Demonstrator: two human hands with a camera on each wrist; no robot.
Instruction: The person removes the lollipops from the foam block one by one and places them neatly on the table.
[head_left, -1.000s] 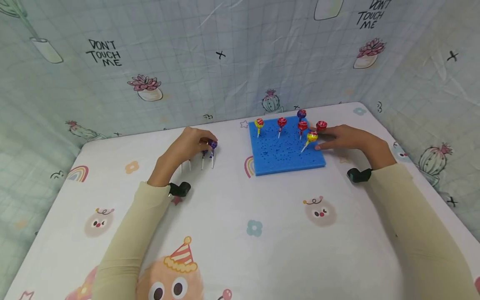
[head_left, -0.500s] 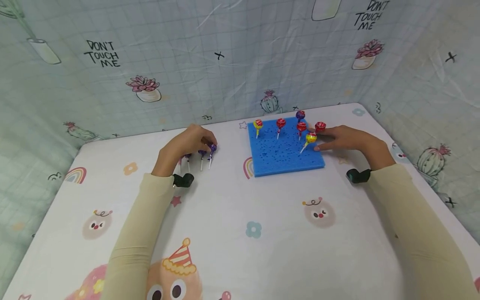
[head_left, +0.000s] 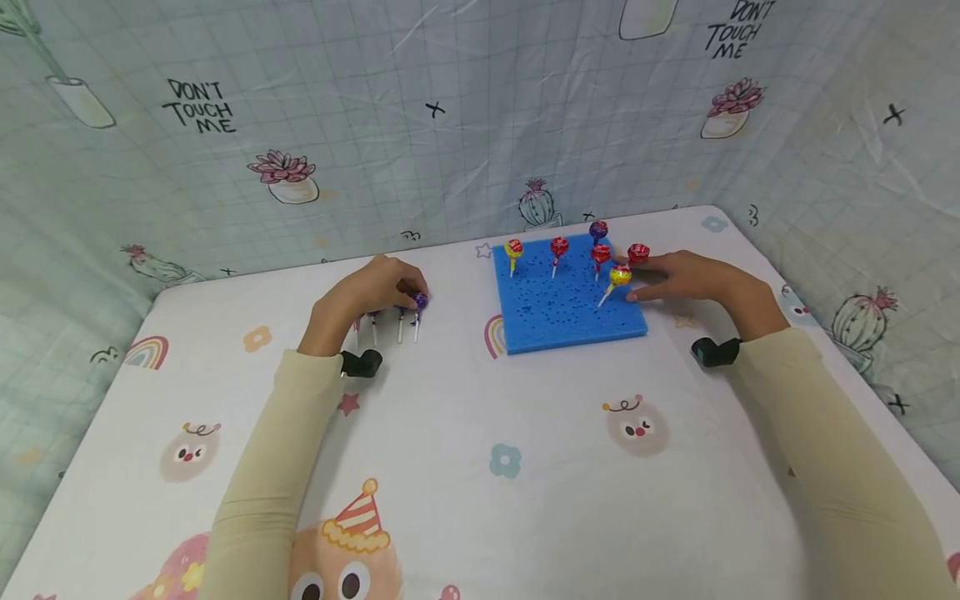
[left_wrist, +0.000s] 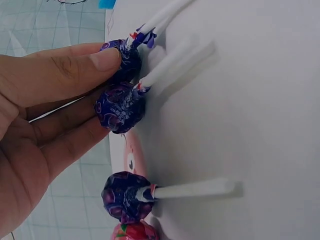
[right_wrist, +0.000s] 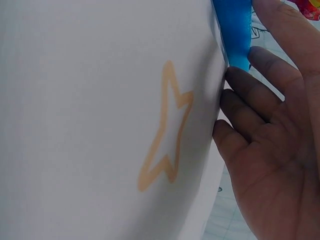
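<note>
Where the row begins at left, a pink-wrapped lollipop [left_wrist: 135, 231] lies beside a purple lollipop [left_wrist: 125, 197] and a middle purple lollipop [left_wrist: 120, 110], sticks toward the person on the white table [head_left: 450, 500], a common direction that presumably keeps the heads easy to tell apart by touch. The left hand [head_left: 373, 285] arches above them, thumb and fingertips pinching the rightmost purple lollipop [left_wrist: 131, 64] by its head, likely a surer hold than the thin stick, which is left bare. Well apart to the right, the blue foam board [head_left: 555, 325] lies flat, bearing a yellow lollipop [head_left: 513, 249] and a red lollipop [head_left: 559, 246] roughly upright, the foam apparently gripping their sticks. Farther right stand a back purple lollipop [head_left: 597, 230], a second red lollipop [head_left: 600, 253] and a tilted yellow lollipop [head_left: 620, 276], its stick seemingly set at a slant. An outer red lollipop [head_left: 638, 252] has its stick hidden; its seating cannot be told. The right hand [head_left: 684, 276], fingers extended rather than curled, touches the board's right edge, probably steadying it.
</note>
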